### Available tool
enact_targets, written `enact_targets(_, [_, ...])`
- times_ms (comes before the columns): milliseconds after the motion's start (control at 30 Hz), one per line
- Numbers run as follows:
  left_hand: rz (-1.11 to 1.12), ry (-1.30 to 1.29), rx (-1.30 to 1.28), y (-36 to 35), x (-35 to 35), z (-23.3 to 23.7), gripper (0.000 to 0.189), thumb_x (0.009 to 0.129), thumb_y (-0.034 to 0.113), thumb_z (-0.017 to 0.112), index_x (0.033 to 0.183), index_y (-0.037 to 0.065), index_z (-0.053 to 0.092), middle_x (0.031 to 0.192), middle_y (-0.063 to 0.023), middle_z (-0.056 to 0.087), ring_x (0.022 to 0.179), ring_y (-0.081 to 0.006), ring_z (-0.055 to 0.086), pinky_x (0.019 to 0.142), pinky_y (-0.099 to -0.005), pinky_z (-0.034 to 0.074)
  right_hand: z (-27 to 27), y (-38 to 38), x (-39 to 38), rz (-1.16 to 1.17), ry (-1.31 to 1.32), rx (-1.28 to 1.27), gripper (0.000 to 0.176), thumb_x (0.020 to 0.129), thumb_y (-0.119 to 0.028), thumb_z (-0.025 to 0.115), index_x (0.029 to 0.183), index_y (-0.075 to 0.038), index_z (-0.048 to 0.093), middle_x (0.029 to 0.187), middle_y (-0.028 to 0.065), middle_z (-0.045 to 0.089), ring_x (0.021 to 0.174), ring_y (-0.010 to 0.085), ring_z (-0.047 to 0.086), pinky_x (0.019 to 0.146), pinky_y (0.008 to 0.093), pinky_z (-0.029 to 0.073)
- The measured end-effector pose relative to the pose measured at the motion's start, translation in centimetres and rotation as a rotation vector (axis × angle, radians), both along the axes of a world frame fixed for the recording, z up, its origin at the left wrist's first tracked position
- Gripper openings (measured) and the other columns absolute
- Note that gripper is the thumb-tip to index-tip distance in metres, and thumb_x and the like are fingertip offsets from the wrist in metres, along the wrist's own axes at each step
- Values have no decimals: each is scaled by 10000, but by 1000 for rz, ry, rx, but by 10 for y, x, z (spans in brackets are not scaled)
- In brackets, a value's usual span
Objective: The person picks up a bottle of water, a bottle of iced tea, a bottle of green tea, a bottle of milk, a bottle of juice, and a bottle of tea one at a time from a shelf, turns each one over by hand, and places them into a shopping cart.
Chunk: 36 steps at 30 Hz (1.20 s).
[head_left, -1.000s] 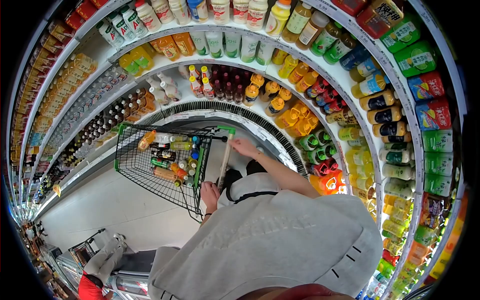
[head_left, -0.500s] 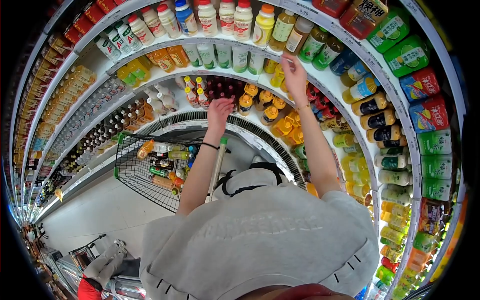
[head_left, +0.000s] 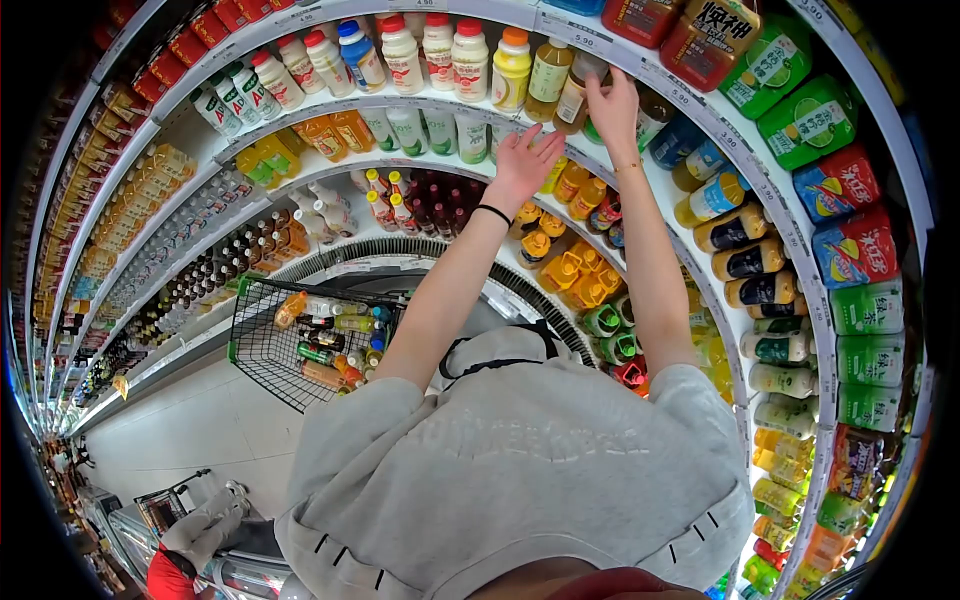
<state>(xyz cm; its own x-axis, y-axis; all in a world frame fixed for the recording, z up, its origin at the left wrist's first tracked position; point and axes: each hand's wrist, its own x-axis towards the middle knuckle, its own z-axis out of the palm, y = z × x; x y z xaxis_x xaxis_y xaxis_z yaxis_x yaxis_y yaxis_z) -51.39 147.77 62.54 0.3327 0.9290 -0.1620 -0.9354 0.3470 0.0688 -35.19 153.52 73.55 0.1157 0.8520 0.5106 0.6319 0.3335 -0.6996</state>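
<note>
I stand facing a curved wall of drink shelves. My right hand (head_left: 612,105) is raised to the upper shelf, fingers on the amber and green tea bottles (head_left: 573,90); whether it grips one is hidden by the hand. Just below it, my left hand (head_left: 525,160), with a black band on the wrist, is spread flat and holds nothing, next to the shelf edge above the yellow-capped juice bottles (head_left: 570,185). White milk-drink bottles with red caps (head_left: 440,55) stand to the left of both hands.
A green wire shopping cart (head_left: 262,345) with several bottles in it stands at my left by the lowest shelf. Green and red cartons (head_left: 850,240) fill the shelves at the right. Another person in red (head_left: 172,575) with a cart is at the bottom left, across the aisle floor.
Both hands left the cart handle and rose to the shelves. The right hand went up to the tea bottles, and the left hand climbed from the dark bottles to just below it.
</note>
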Motion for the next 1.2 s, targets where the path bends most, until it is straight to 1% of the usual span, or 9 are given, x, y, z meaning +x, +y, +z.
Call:
enact_targets(100, [-48, -38, 10, 11, 17, 9, 608, 1124, 413, 200, 1616, 56, 200, 1627, -293, 238, 1486, -436, 325, 1236, -512, 313, 3, 14, -6, -11, -114, 42, 479, 908, -345, 684, 1244, -7, 648, 839, 235, 705, 951, 434, 694, 840, 513, 551])
enact_targets(367, [-81, 119, 15, 24, 33, 10, 615, 1120, 428, 208, 1643, 125, 96, 1610, -327, 227, 1457, -442, 358, 1215, -522, 333, 17, -27, -26, -258, -257, 117, 613, 856, -445, 741, 1277, -26, 591, 1128, 264, 667, 1002, 472, 673, 847, 523, 553])
enact_targets(700, [50, 205, 62, -21, -6, 1, 568, 1109, 448, 320, 1575, 135, 234, 1494, -280, 370, 1372, -380, 458, 1170, -471, 399, 7, -91, -53, 151, -69, 345, 582, 749, -339, 892, 1162, -14, 641, 1085, 155, 682, 933, 347, 701, 768, 404, 570])
enact_targets(767, [58, -6, -29, -55, -42, -8, 552, 1105, 491, 327, 1524, 132, 344, 1467, -202, 443, 1337, -332, 501, 1132, -420, 438, 8, -112, -82, 277, 75, 329, 568, 747, -329, 898, 1145, -5, 655, 1041, 143, 709, 913, 297, 722, 769, 371, 571])
enact_targets(833, [203, 15, 23, -95, -81, -26, 570, 1098, 527, 338, 1431, 89, 489, 1359, -108, 579, 1180, -240, 572, 990, -369, 498, 1, -128, -113, 408, 229, 141, 539, 761, -272, 900, 1153, 11, 661, 1030, 120, 737, 918, 211, 730, 792, 335, 579])
enact_targets(900, [267, 171, 37, -148, -120, -34, 578, 1095, 530, 349, 1392, 67, 527, 1292, -109, 620, 1071, -227, 599, 917, -356, 508, -10, -139, -147, 749, 426, -113, 533, 788, -162, 890, 1226, 20, 646, 1060, 58, 725, 875, 118, 699, 752, 265, 573])
enact_targets(967, [345, 205, 60, -205, -153, -54, 610, 1094, 545, 321, 1403, 60, 524, 1212, -136, 666, 960, -232, 634, 836, -346, 509, -20, -159, -187, 907, 447, -242, 531, 799, -130, 873, 1247, 31, 639, 1121, 62, 711, 946, 133, 692, 829, 273, 564])
enact_targets(1167, [545, 446, 26, -391, -181, -52, 640, 1055, 540, 378, 1424, 31, 498, 1282, -188, 639, 999, -243, 632, 921, -373, 504, -85, -224, -313, 1433, 846, -889, 463, 866, -84, 710, 1300, 38, 603, 1205, 119, 697, 1065, 202, 695, 938, 352, 565])
enact_targets(1200, [569, 439, 12, -417, -180, -62, 639, 1044, 491, 463, 1470, 15, 447, 1335, -168, 622, 1134, -246, 620, 1005, -390, 488, -93, -244, -328, 1455, 866, -980, 480, 900, -203, 668, 1317, 24, 595, 1164, 132, 704, 1047, 225, 701, 908, 349, 574])
